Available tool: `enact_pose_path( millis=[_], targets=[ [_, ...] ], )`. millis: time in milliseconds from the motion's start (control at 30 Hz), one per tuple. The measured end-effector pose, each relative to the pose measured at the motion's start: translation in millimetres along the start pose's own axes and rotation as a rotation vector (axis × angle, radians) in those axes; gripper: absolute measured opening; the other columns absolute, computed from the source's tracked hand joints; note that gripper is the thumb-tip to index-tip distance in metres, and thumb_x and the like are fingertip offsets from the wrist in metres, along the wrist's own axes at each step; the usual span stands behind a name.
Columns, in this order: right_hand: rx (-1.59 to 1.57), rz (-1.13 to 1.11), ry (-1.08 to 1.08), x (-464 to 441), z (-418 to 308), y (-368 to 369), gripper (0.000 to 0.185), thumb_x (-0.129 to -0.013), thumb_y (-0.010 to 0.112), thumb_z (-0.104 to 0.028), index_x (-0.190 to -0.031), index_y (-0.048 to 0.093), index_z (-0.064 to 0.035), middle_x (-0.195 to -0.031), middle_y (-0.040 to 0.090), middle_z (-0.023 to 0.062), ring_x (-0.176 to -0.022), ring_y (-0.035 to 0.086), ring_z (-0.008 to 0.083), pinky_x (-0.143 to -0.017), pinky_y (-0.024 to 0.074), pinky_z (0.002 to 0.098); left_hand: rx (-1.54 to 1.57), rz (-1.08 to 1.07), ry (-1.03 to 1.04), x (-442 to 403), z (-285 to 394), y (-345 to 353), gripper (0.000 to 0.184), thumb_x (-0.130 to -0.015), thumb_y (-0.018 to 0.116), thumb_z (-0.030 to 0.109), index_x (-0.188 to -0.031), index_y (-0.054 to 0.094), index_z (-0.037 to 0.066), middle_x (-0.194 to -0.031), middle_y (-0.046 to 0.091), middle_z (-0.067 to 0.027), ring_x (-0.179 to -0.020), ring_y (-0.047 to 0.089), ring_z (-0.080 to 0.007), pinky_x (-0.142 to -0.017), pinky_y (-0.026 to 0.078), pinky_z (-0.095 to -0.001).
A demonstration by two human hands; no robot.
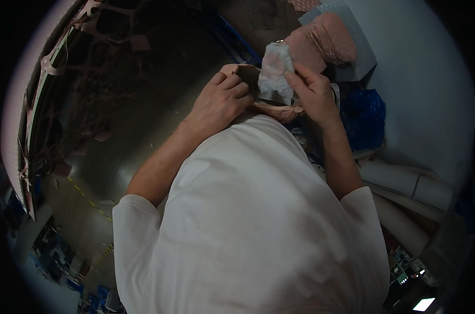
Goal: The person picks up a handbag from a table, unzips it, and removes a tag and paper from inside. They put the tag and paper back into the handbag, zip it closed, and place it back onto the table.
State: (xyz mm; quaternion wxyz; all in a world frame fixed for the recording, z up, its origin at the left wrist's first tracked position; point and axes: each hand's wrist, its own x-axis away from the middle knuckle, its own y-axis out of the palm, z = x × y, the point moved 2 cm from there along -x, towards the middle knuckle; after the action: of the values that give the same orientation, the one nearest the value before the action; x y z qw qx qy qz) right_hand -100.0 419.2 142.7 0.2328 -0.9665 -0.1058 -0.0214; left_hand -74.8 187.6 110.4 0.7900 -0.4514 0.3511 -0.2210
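Observation:
A pink zippered bag [279, 112] lies open against the front of the white shirt. My left hand [222, 100] has its fingers curled over the bag's left edge. Between the thumb and fingers of my right hand [314, 94] is a crumpled, translucent plastic packet [275, 70] with something pinkish inside, held over the bag's opening. What lies deeper in the bag is hidden by the packet and the hands.
Pink cut pieces [334, 39] lie on a pale dotted sheet [367, 62] at the upper right. Beside my right forearm is a blue plastic bag [364, 118]. Long pale rolls [405, 183] are at the right. Pink cut-out sheet scrap [51, 65] hangs at the left.

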Motion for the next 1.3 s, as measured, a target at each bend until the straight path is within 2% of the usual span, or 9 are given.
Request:
enact_pose_path(
  millis=[100,200,300,400,500,700,1000,1200,1300],
  targets=[
    [0.21,-0.218,-0.125,-0.3,-11.7,3.7,0.025,-0.095,0.065,-0.018,-0.112,0.071,0.0001,-0.088,0.072,0.0131,-0.072,0.066,0.0222,-0.07,0.0528,0.0332,0.013,-0.013,0.01,-1.8,1.1,1.9,0.011,-0.078,0.065,0.017,-0.086,0.071,0.012,-0.088,0.06,-0.0014,-0.099,0.056,-0.0208,-0.099,0.045,-0.0373],
    [0.488,-0.319,-0.251,-2.9,-17.1,3.5,0.027,-0.097,0.061,-0.015,-0.116,0.07,0.0014,-0.099,0.073,0.018,-0.086,0.071,0.0261,-0.079,0.054,0.0344,0.009,-0.005,0.015,-3.3,2.7,1.0,0.011,-0.078,0.064,0.017,-0.085,0.071,0.012,-0.088,0.06,-0.0011,-0.099,0.057,-0.0205,-0.098,0.045,-0.0366],
    [0.369,-0.228,-0.188,-7.3,-3.5,0.0,0.027,-0.095,0.063,-0.017,-0.115,0.07,-0.0003,-0.1,0.073,0.0189,-0.087,0.071,0.0348,-0.08,0.055,0.039,0.001,-0.009,0.018,-2.7,4.3,2.2,0.01,-0.078,0.064,0.016,-0.084,0.071,0.012,-0.087,0.059,-0.0008,-0.098,0.056,-0.0199,-0.095,0.045,-0.0359],
    [0.565,-0.27,-0.138,-9.2,-4.2,2.4,0.023,-0.092,0.064,-0.014,-0.11,0.071,-0.0012,-0.098,0.072,0.0201,-0.09,0.07,0.0367,-0.08,0.0557,0.0427,-0.001,0.004,0.034,-2.7,5.3,3.3,0.009,-0.078,0.064,0.016,-0.083,0.071,0.012,-0.087,0.06,-0.0005,-0.097,0.056,-0.0193,-0.093,0.045,-0.0351],
    [1.009,-0.396,-0.014,-4.6,-10.3,20.1,0.019,-0.09,0.063,-0.011,-0.104,0.069,0.0,-0.095,0.071,0.0185,-0.09,0.07,0.0363,-0.078,0.0563,0.0451,-0.003,0.005,0.053,-5.7,7.5,3.9,0.009,-0.078,0.064,0.017,-0.082,0.07,0.012,-0.088,0.06,-0.0003,-0.096,0.056,-0.019,-0.091,0.044,-0.0344],
    [0.91,-0.167,-0.308,3.7,6.4,29.2,0.017,-0.086,0.062,-0.008,-0.1,0.064,0.0004,-0.09,0.069,0.0165,-0.083,0.07,0.0369,-0.071,0.0577,0.0437,-0.016,-0.055,0.048,-5.9,8.4,3.8,0.01,-0.077,0.066,0.016,-0.085,0.072,0.013,-0.09,0.061,0.0006,-0.098,0.057,-0.0183,-0.091,0.045,-0.0332],
    [1.095,-0.384,-0.077,3.5,7.0,25.3,0.011,-0.083,0.061,-0.004,-0.091,0.067,-0.0005,-0.094,0.069,0.0171,-0.086,0.07,0.0363,-0.071,0.0576,0.0449,-0.033,-0.077,0.074,-10.9,11.1,7.5,0.007,-0.077,0.067,0.015,-0.082,0.072,0.014,-0.088,0.06,0.0009,-0.097,0.057,-0.0182,-0.092,0.048,-0.0336],
    [0.971,-0.223,-0.212,2.1,10.2,12.4,0.006,-0.081,0.068,-0.006,-0.086,0.068,-0.0032,-0.084,0.069,0.016,-0.082,0.07,0.0352,-0.073,0.0567,0.044,-0.004,-0.052,0.053,-12.6,10.4,5.4,0.007,-0.079,0.065,0.016,-0.079,0.071,0.013,-0.088,0.062,0.0,-0.099,0.057,-0.018,-0.093,0.044,-0.0332],
    [0.877,-0.135,-0.142,-4.7,-4.0,5.4,0.009,-0.088,0.067,-0.012,-0.089,0.069,-0.0034,-0.086,0.07,0.0163,-0.084,0.07,0.0352,-0.075,0.0551,0.0454,0.007,-0.055,0.05,-13.5,9.4,6.6,0.007,-0.079,0.065,0.016,-0.08,0.071,0.013,-0.088,0.061,0.0,-0.099,0.057,-0.0182,-0.094,0.044,-0.0338]
  ],
)
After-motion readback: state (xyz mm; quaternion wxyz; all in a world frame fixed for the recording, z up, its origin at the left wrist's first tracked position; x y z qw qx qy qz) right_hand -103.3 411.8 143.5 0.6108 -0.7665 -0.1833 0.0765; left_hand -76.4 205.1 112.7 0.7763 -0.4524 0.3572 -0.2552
